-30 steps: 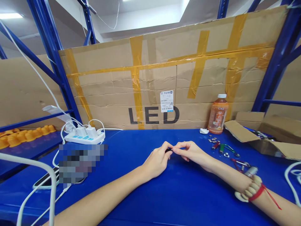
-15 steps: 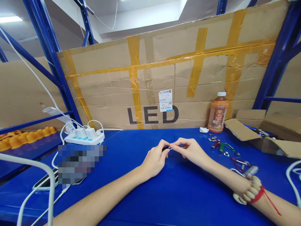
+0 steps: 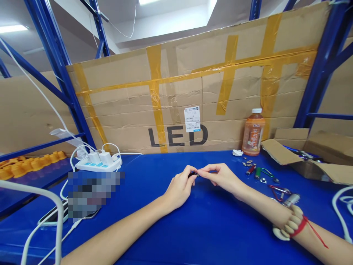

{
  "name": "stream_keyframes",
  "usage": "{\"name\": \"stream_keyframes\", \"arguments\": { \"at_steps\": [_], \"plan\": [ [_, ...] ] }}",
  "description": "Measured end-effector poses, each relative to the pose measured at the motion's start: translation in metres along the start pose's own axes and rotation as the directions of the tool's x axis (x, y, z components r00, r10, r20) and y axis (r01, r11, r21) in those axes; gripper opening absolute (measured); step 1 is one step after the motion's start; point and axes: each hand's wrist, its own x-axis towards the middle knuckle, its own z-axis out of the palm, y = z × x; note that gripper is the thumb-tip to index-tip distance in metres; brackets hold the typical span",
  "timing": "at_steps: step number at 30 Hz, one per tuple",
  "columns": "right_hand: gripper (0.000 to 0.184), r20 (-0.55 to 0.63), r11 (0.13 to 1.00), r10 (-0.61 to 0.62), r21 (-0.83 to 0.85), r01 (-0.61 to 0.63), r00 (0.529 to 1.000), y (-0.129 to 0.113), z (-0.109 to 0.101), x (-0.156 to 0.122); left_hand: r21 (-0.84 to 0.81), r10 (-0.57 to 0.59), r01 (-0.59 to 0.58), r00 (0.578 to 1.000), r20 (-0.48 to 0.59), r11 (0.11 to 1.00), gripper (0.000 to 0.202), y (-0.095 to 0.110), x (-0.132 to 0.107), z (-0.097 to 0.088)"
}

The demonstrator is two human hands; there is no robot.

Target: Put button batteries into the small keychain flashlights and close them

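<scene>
Both my hands meet over the middle of the blue table (image 3: 165, 228). My left hand (image 3: 180, 186) pinches a small dark cylindrical part (image 3: 192, 174) between thumb and fingers. My right hand (image 3: 219, 176) is also pinched, its fingertips touching the right end of that same part. What the right fingertips hold there is too small to make out. A bead bracelet with a red cord (image 3: 292, 222) sits on my right wrist.
To the right lie small keychain lights (image 3: 257, 173), several button cells (image 3: 248, 163), an orange drink bottle (image 3: 253, 132) and an open cardboard box (image 3: 309, 158). A white power strip (image 3: 97, 162) with cables and a phone sit left. A taped cardboard wall marked LED (image 3: 176, 110) stands behind.
The hands stay pinched together on the small part, shifting slightly left in view as the camera turns a little. Nothing was let go.
</scene>
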Motion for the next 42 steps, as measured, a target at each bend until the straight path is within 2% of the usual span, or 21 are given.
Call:
{"name": "stream_keyframes", "arguments": {
  "at_steps": [4,12,20,32,35,42],
  "plan": [
    [0.04,-0.033,0.996,-0.081,-0.028,0.08,0.996,0.0017,0.0023,0.0015,-0.031,0.013,-0.013,1.0,0.02,0.999,0.015,-0.0001,-0.0002,0.0001],
    [0.047,-0.039,0.995,0.065,0.08,-0.061,0.997,0.0009,0.008,-0.0002,-0.108,0.018,-0.017,1.0,0.006,0.994,0.017,0.0022,-0.0009,-0.0004],
    [0.05,-0.095,0.992,0.031,0.123,-0.02,0.995,-0.0023,0.0085,-0.0004,-0.095,0.011,-0.01,1.0,0.006,0.995,0.019,0.0005,-0.0007,-0.0003],
    [0.043,-0.062,0.995,-0.005,0.102,0.011,0.998,0.002,0.0043,0.0028,-0.003,-0.021,0.021,0.999,0.028,1.0,0.017,0.0012,-0.0004,-0.0013],
    [0.043,-0.049,0.996,0.021,0.089,-0.017,0.999,0.0024,0.0035,0.0028,0.014,-0.023,0.022,0.999,0.045,1.0,0.017,0.0005,-0.0008,-0.0012],
    [0.044,0.08,0.989,0.073,0.124,-0.082,0.994,0.0034,0.0029,-0.0016,0.05,-0.017,0.013,0.997,0.071,0.999,0.019,-0.0011,-0.0016,-0.0023]
  ]
}}
